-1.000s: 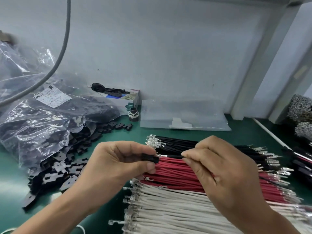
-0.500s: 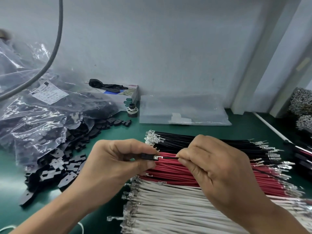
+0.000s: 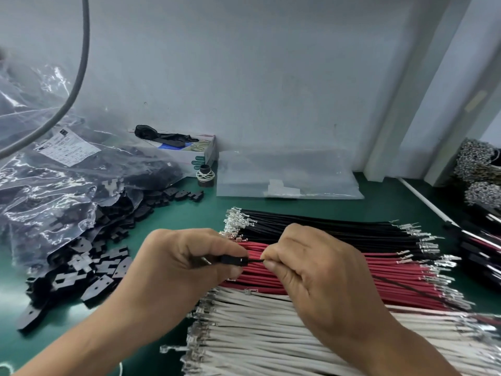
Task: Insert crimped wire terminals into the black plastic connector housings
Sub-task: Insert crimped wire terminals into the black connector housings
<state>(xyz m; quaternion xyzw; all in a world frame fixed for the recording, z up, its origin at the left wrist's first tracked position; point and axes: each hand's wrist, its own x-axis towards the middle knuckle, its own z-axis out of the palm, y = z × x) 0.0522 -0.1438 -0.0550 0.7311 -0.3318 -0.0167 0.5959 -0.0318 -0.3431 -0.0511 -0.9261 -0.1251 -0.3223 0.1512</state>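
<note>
My left hand (image 3: pixel 179 267) pinches a small black connector housing (image 3: pixel 234 259) between thumb and fingers, above the wire stacks. My right hand (image 3: pixel 314 270) pinches a thin black wire (image 3: pixel 254 260) right at the housing's mouth; the terminal is hidden inside the housing. The wire trails off to the right under my right hand. Below the hands lie rows of black wires (image 3: pixel 325 229), red wires (image 3: pixel 393 270) and white wires (image 3: pixel 257 329), all with crimped metal terminals at their ends.
A heap of loose black housings (image 3: pixel 89 264) spills from a clear plastic bag (image 3: pixel 54 185) on the left of the green mat (image 3: pixel 189 210). A small box (image 3: pixel 200 156) and a flat clear bag (image 3: pixel 287 175) sit by the back wall. More wire bundles (image 3: pixel 479 240) lie at the right.
My right hand has pushed left toward the housing. The silver terminal seen between the hands earlier is now out of sight inside the housing.
</note>
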